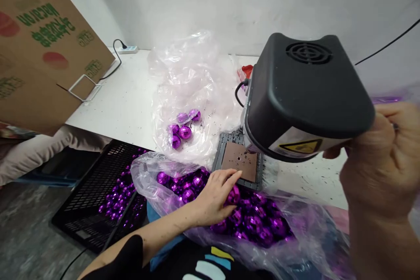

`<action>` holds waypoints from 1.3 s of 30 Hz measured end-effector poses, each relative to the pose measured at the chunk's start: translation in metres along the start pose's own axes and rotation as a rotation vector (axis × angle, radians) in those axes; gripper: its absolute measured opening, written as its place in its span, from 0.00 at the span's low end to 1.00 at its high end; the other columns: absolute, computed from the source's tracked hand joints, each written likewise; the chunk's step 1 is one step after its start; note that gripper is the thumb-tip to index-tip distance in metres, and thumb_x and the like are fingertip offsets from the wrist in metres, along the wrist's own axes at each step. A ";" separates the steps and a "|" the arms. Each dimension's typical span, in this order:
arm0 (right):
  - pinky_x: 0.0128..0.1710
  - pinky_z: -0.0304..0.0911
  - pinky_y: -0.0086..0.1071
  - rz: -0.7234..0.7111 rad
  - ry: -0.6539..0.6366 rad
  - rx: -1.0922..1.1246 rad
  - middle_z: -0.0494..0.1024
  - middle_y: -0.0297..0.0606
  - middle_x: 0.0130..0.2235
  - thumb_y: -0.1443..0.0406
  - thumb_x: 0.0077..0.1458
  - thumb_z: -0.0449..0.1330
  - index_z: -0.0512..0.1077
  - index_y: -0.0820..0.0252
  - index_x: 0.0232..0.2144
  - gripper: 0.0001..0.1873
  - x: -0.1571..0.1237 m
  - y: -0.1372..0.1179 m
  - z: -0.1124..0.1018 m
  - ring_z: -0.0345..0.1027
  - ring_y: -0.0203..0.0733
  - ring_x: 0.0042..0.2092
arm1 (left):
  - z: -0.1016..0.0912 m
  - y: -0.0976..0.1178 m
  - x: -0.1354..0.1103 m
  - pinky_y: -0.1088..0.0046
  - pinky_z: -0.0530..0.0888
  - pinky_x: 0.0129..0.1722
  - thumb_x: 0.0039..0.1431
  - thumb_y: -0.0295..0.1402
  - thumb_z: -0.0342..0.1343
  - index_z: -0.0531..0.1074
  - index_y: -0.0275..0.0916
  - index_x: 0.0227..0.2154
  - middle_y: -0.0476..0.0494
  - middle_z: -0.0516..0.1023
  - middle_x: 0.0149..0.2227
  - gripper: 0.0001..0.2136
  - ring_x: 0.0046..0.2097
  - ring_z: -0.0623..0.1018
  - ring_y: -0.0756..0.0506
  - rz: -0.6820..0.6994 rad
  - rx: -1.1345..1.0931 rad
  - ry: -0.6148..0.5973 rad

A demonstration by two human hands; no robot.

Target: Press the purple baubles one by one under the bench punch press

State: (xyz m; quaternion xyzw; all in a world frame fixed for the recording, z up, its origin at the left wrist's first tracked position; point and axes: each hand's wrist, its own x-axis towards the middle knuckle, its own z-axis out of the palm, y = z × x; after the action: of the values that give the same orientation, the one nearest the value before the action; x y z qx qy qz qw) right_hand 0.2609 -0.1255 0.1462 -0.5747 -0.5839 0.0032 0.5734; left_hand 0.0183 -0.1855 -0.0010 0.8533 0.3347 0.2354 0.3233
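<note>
My left hand (pixel 218 194) reaches into a clear plastic bag (pixel 147 175) of shiny purple mirror-faceted balls (pixel 254 223). Its thumb and fingers curve around one purple ball (pixel 233 194). At the right, my right hand (pixel 380 162) is closed at the side of a black machine that looks like a bench drill press (pixel 311 92); the part it grips is hidden behind the housing. Below the machine's head, a brown board (pixel 241 162) with a small hole lies on the dark metal base (pixel 221 148). Dark chips are scattered over both.
Several purple balls (pixel 185 132) rest on crumpled clear plastic (pixel 197 83) on the white table (pixel 131 87). A black crate (pixel 82 201) with purple balls stands low at left, near a person's leg (pixel 49 153). A cardboard box (pixel 49 43) and a power strip (pixel 128 49) are beyond.
</note>
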 end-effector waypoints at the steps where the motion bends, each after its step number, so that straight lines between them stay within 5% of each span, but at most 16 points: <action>1: 0.20 0.53 0.29 0.004 -0.001 -0.004 0.65 0.25 0.17 0.51 0.62 0.56 0.72 0.61 0.33 0.19 0.000 0.000 0.000 0.60 0.30 0.19 | -0.007 -0.001 0.001 0.49 0.67 0.62 0.59 0.32 0.61 0.48 0.42 0.69 0.32 0.64 0.64 0.39 0.64 0.65 0.35 -0.004 0.009 -0.006; 4: 0.20 0.54 0.29 0.019 -0.015 -0.004 0.65 0.25 0.17 0.50 0.62 0.56 0.71 0.60 0.33 0.19 0.001 0.000 -0.001 0.60 0.30 0.19 | -0.044 -0.025 0.029 0.52 0.68 0.61 0.67 0.35 0.54 0.63 0.43 0.62 0.37 0.71 0.60 0.22 0.61 0.69 0.38 -0.069 0.097 0.083; 6: 0.19 0.53 0.28 0.033 -0.037 0.005 0.66 0.25 0.16 0.49 0.61 0.56 0.71 0.60 0.33 0.20 0.003 -0.001 -0.002 0.60 0.30 0.18 | -0.074 -0.055 0.060 0.52 0.68 0.60 0.69 0.32 0.49 0.70 0.40 0.54 0.36 0.74 0.56 0.14 0.59 0.71 0.38 -0.265 0.302 0.169; 8: 0.17 0.52 0.27 0.048 -0.061 0.015 0.65 0.25 0.15 0.48 0.61 0.57 0.70 0.61 0.32 0.21 0.006 -0.003 -0.002 0.60 0.30 0.17 | -0.101 -0.086 0.093 0.51 0.65 0.60 0.68 0.31 0.47 0.71 0.34 0.53 0.30 0.74 0.55 0.14 0.59 0.70 0.34 -0.506 0.566 0.135; 13: 0.15 0.51 0.26 0.072 -0.094 0.060 0.63 0.24 0.14 0.45 0.60 0.56 0.68 0.60 0.30 0.23 0.014 -0.005 0.000 0.57 0.30 0.15 | -0.126 -0.132 0.139 0.47 0.63 0.56 0.68 0.37 0.49 0.70 0.24 0.51 0.19 0.75 0.50 0.19 0.57 0.70 0.26 -0.724 0.714 0.131; 16: 0.15 0.50 0.25 0.075 -0.124 0.087 0.62 0.24 0.14 0.43 0.60 0.54 0.66 0.60 0.28 0.26 0.019 -0.003 0.001 0.55 0.28 0.15 | -0.124 -0.130 0.137 0.51 0.67 0.53 0.67 0.39 0.51 0.70 0.27 0.51 0.21 0.74 0.52 0.20 0.54 0.73 0.29 -0.705 0.614 0.138; 20: 0.16 0.50 0.25 0.062 -0.136 0.115 0.61 0.24 0.14 0.44 0.60 0.54 0.66 0.60 0.29 0.25 0.021 0.001 0.003 0.56 0.28 0.15 | -0.114 -0.093 0.109 0.63 0.74 0.42 0.65 0.45 0.55 0.71 0.38 0.54 0.33 0.77 0.50 0.20 0.46 0.78 0.40 -0.487 -0.092 0.144; 23: 0.17 0.49 0.25 0.042 -0.119 0.116 0.60 0.24 0.14 0.44 0.61 0.53 0.67 0.60 0.29 0.25 0.021 0.002 0.005 0.56 0.28 0.15 | -0.091 -0.060 0.086 0.66 0.75 0.41 0.61 0.45 0.60 0.71 0.42 0.55 0.39 0.79 0.49 0.22 0.45 0.79 0.42 -0.351 -0.527 0.027; 25: 0.16 0.49 0.25 0.037 -0.111 0.126 0.60 0.23 0.14 0.44 0.61 0.53 0.66 0.60 0.28 0.25 0.021 0.001 0.006 0.56 0.27 0.15 | -0.068 -0.048 0.077 0.64 0.75 0.46 0.60 0.43 0.62 0.71 0.41 0.55 0.40 0.79 0.50 0.23 0.48 0.78 0.42 -0.325 -0.629 0.024; 31: 0.13 0.49 0.24 0.071 -0.149 0.139 0.61 0.23 0.14 0.44 0.60 0.55 0.65 0.59 0.28 0.25 0.023 -0.001 0.003 0.55 0.27 0.14 | -0.017 -0.055 0.076 0.62 0.74 0.48 0.60 0.42 0.61 0.72 0.39 0.52 0.41 0.79 0.48 0.20 0.47 0.78 0.42 -0.385 -0.465 0.141; 39: 0.13 0.48 0.24 0.075 -0.150 0.150 0.61 0.23 0.14 0.43 0.60 0.54 0.64 0.59 0.28 0.25 0.022 -0.002 0.003 0.55 0.27 0.14 | -0.003 -0.053 0.082 0.53 0.69 0.58 0.57 0.37 0.65 0.70 0.41 0.53 0.39 0.75 0.53 0.21 0.55 0.74 0.37 -0.129 -0.097 0.208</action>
State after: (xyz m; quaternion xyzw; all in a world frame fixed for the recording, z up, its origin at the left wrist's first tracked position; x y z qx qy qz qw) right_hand 0.2644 -0.1094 0.1607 -0.5499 -0.6014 0.1114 0.5688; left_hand 0.0488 -0.0954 -0.0216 0.7842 0.4090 0.3172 0.3422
